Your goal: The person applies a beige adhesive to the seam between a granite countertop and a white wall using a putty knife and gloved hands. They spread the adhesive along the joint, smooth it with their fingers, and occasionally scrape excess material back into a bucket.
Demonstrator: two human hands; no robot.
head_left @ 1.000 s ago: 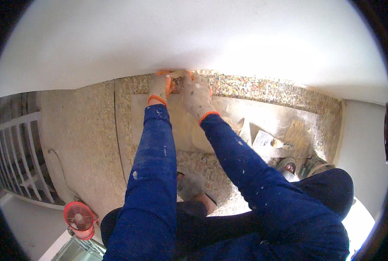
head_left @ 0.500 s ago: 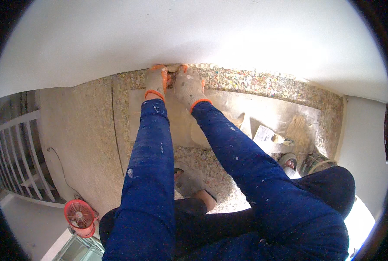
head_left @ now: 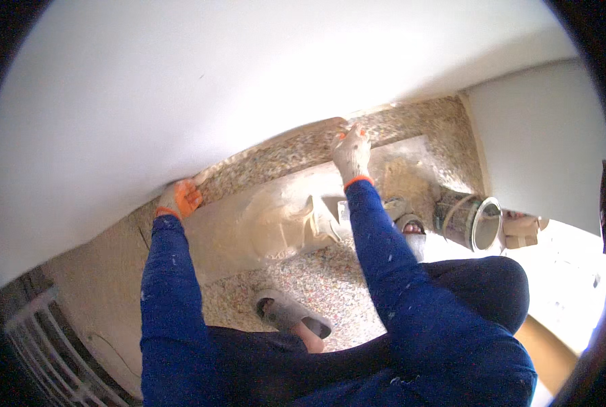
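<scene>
A long, thin tan strip [head_left: 276, 141] runs along the foot of the white wall [head_left: 215, 74], stretched between my gloved hands; its material is unclear. My left hand [head_left: 181, 197], in a pale glove with an orange palm, is closed at the strip's left end, fingers curled. At the other end, my right hand [head_left: 352, 154] is closed too, its fingertips close to the wall and partly hidden. Below the strip, a dusty sheet [head_left: 255, 217] covers part of the speckled floor [head_left: 303, 271], with smears of tan material on it.
A dirty bucket [head_left: 469, 220] lies near my right knee, beside small brown boxes [head_left: 522, 229]. My feet wear grey slippers [head_left: 289, 313]. A pale side wall [head_left: 540, 142] closes off the right. White railings [head_left: 62, 349] stand at the lower left.
My hands were together at the wall's foot and are now spread apart, the left leftward and lower, the right rightward. The tan strip now shows between them. My view has turned and shifted right.
</scene>
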